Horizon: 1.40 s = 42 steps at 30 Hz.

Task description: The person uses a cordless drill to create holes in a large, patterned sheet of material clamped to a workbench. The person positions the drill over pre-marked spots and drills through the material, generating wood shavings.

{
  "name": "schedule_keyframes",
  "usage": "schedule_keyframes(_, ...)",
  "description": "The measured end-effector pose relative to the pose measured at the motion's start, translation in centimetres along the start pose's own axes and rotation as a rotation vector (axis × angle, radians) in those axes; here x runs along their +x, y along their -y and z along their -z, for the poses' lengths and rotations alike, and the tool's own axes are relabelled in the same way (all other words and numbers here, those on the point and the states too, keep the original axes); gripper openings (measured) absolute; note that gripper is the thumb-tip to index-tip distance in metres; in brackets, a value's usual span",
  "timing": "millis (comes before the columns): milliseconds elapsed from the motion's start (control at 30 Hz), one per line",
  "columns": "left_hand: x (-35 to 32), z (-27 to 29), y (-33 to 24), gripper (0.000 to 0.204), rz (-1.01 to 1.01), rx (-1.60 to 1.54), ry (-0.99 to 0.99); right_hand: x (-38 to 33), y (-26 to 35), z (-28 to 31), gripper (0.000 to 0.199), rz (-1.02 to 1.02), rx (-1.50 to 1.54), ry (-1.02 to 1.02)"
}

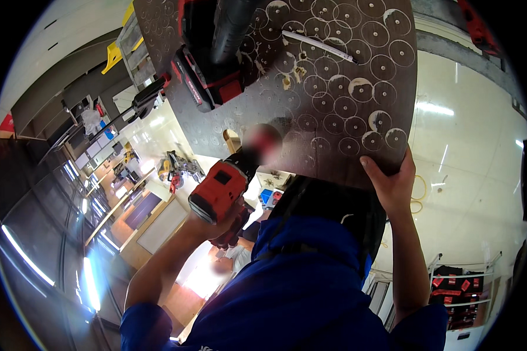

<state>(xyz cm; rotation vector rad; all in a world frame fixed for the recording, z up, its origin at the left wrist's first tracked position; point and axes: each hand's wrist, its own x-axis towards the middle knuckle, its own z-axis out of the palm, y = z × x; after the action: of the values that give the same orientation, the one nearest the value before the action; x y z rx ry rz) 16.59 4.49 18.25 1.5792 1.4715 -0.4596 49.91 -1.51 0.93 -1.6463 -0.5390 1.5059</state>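
My left hand [208, 226] is wrapped round the handle of a red and black cordless drill [219, 190]. The drill points up and to the right, toward the near edge of a dark brown board [263, 120]. At its front end is a round red attachment [262, 143], too blurred to make out; whether it touches the board I cannot tell. Many cut circles with small centre holes cover the board. My right hand [395, 181] grips the board's near right corner, thumb on top and the other fingers mostly hidden.
On the board stands another red and black power tool [208, 82] with a battery at its base. A white pen-like stick [319, 45] lies among wood shavings [298, 73]. Further left are yellow and red tools [178, 169]. A rack of black and red cases [459, 292] stands lower right.
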Motion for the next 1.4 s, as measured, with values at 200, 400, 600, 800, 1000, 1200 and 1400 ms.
schedule_keyframes(200, -0.5, 0.2, -1.0, 0.02, 0.12, -0.075, 0.038, 0.0, -0.2, 0.0, 0.05, 0.033, -0.042, 0.018)
schedule_keyframes(400, -0.3, -0.3, 0.0, 0.019, 0.032, -0.005, 0.003, 0.0, -0.1, 0.0, 0.049, 0.013, -0.077, 0.007)
schedule_keyframes(600, -0.4, 0.4, -2.2, 0.018, 0.16, -0.115, 0.009, 0.1, 0.1, -0.1, 0.049, 0.034, -0.06, -0.005)
schedule_keyframes(800, -0.2, 0.4, -1.6, 0.019, 0.146, -0.048, 0.032, 0.1, -0.2, 0.1, 0.049, 0.024, -0.036, 0.001)
schedule_keyframes(1000, -0.6, -0.2, -0.6, 0.02, 0.157, -0.09, 0.025, 0.0, 0.0, -0.1, 0.049, 0.028, -0.042, 0.005)
schedule_keyframes(1200, -0.3, -0.2, -0.1, 0.022, 0.029, -0.036, -0.021, 0.0, -0.2, 0.0, 0.05, 0.005, -0.015, 0.01)
schedule_keyframes(1400, -0.5, -0.3, -0.2, 0.024, 0.06, -0.091, -0.011, 0.0, 0.2, 0.0, 0.051, 0.038, -0.064, 0.009)
